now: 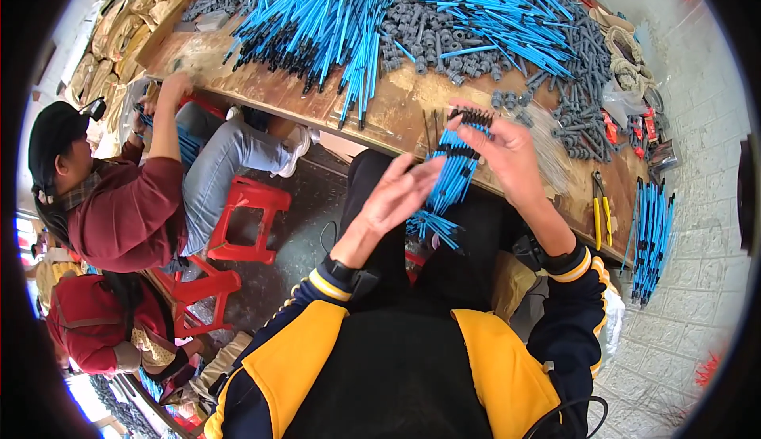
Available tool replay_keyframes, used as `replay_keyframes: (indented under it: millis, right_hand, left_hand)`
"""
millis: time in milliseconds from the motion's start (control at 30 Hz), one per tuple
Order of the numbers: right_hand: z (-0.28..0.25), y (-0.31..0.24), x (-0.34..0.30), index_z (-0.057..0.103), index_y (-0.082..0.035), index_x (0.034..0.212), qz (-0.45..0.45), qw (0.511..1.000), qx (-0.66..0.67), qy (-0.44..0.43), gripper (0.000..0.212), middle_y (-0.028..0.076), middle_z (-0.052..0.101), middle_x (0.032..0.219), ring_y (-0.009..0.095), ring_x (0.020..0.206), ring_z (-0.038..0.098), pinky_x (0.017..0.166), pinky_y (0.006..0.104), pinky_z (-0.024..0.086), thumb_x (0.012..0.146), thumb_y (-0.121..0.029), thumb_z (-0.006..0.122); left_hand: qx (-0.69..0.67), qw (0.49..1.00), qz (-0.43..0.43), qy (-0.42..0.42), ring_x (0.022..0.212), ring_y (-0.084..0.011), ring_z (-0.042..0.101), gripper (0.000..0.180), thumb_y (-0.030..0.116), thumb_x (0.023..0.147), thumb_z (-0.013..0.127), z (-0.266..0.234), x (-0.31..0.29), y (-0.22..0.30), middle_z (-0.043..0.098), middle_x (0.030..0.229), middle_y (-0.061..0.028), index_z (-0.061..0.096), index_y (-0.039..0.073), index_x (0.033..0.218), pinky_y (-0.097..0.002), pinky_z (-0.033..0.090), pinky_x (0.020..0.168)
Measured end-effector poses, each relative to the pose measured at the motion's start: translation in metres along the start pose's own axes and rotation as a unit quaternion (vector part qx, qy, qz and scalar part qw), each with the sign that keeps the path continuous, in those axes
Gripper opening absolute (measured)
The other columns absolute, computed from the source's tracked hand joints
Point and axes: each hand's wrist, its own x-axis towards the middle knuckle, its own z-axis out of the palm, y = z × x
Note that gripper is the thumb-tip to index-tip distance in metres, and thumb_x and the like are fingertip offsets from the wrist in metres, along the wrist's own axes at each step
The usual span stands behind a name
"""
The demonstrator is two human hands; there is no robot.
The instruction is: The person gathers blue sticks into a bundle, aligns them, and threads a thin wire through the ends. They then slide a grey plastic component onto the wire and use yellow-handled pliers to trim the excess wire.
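Over my lap, at the table's front edge, my right hand (507,152) grips a bundle of thin blue rods (453,179) near its upper end. Black ends stick up above the fingers, and a dark band crosses the bundle below them. The lower ends fan out above my thighs. My left hand (400,195) is beside the bundle on its left, fingers stretched and spread; whether the fingertips touch the rods, I cannot tell. Two thin dark rods (430,128) stand out behind the bundle.
On the wooden table (297,100) lie heaps of blue rods (317,23) and grey plastic fittings (432,39). Yellow-handled pliers (602,213) rest at the right edge, near another blue rod bundle (652,237). Two people (127,209) work at left beside red stools (250,217).
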Motion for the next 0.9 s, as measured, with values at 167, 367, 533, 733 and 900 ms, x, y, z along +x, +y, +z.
replay_keyframes:
  millis: [167,367,533,733,900]
  right_hand:
    - [0.006,-0.011,0.004,0.074,0.000,0.099,-0.032,0.994,-0.096,-0.044,0.013,0.005,0.067,0.122,0.008,0.097,0.061,0.083,0.0250,0.048,0.092,-0.009,0.067]
    - [0.022,0.024,-0.018,0.074,-0.001,0.099,-0.081,0.995,-0.046,-0.038,0.013,0.008,0.067,0.118,0.016,0.102,0.065,0.086,0.0316,0.051,0.087,-0.006,0.071]
    - [0.012,0.047,-0.045,0.075,-0.007,0.098,-0.180,0.969,-0.132,-0.105,0.018,0.009,0.065,0.118,0.023,0.104,0.064,0.088,0.0327,0.050,0.080,-0.003,0.074]
    - [0.015,0.034,-0.039,0.075,-0.011,0.103,-0.173,0.971,-0.134,-0.101,0.030,0.010,0.061,0.124,0.028,0.113,0.059,0.094,0.0355,0.047,0.075,-0.003,0.077]
    - [0.024,0.048,-0.039,0.074,-0.010,0.107,-0.229,0.963,-0.130,-0.054,0.030,0.011,0.063,0.121,0.028,0.112,0.060,0.096,0.0372,0.046,0.078,-0.011,0.078]
  left_hand:
    - [0.056,0.986,-0.065,0.140,0.121,-0.0236,0.059,0.049,0.015,0.086,0.075,-0.022,-0.022,-0.001,0.051,0.143,-0.0145,0.058,0.009,0.131,-0.0318,0.050,0.097]
    - [0.399,0.888,0.207,-0.098,0.134,-0.0337,0.049,0.052,0.018,0.078,0.077,-0.019,0.019,-0.012,0.054,0.141,-0.0161,0.063,0.015,0.128,-0.0444,0.042,0.109]
    - [0.443,0.829,0.235,-0.248,0.137,-0.0328,0.046,0.053,0.024,0.077,0.072,-0.014,0.037,0.002,0.052,0.144,-0.0120,0.064,0.016,0.128,-0.0431,0.039,0.113]
    - [0.486,0.786,0.280,-0.261,0.136,-0.0311,0.047,0.055,0.029,0.077,0.070,-0.028,0.047,-0.007,0.051,0.146,-0.0105,0.063,0.017,0.130,-0.0430,0.038,0.114]
    - [0.508,0.776,0.278,-0.249,0.136,-0.0306,0.046,0.071,0.031,0.065,0.076,-0.038,0.052,-0.017,0.050,0.147,-0.0058,0.060,0.018,0.133,-0.0421,0.038,0.114]
